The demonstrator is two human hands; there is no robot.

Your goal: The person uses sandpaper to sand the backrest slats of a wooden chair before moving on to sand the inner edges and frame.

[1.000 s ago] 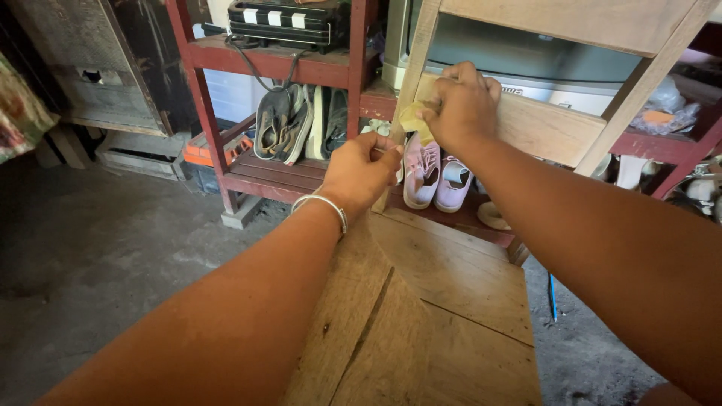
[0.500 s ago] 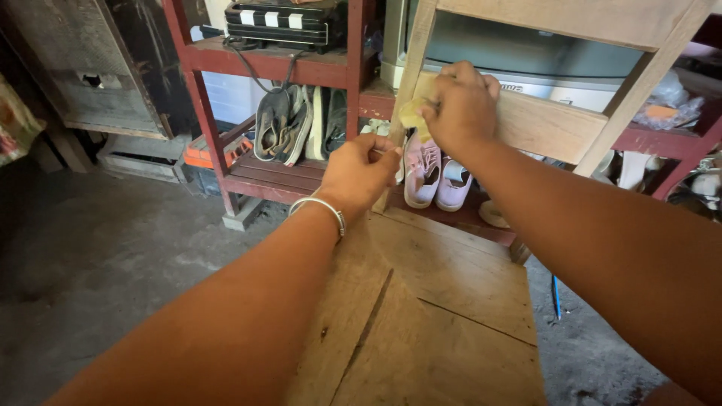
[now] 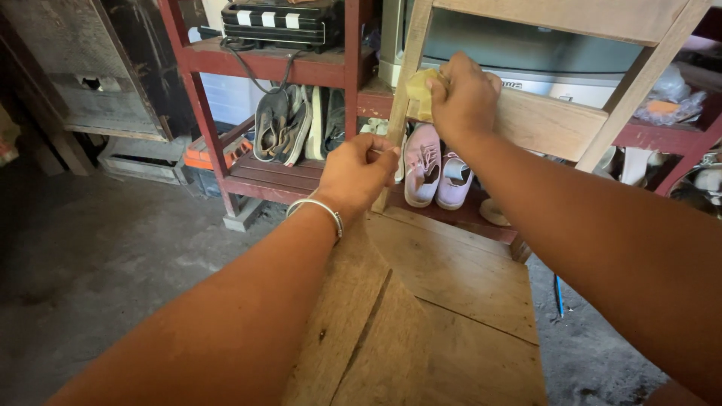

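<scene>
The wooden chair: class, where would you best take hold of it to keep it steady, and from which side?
Probably by the left back post of the wooden chair, coming from the seat side. The post is a slim, upright bar that fingers can wrap round, and it is free below the horizontal back slat. The left hand grips it low down there; the right hand presses a yellowish pad higher up.

Silver bangle [image 3: 320, 208], bare forearms

Chair [image 3: 451, 316] stands before the shelf [image 3: 286, 71] (shoes [image 3: 432, 165] on its bottom board).
</scene>
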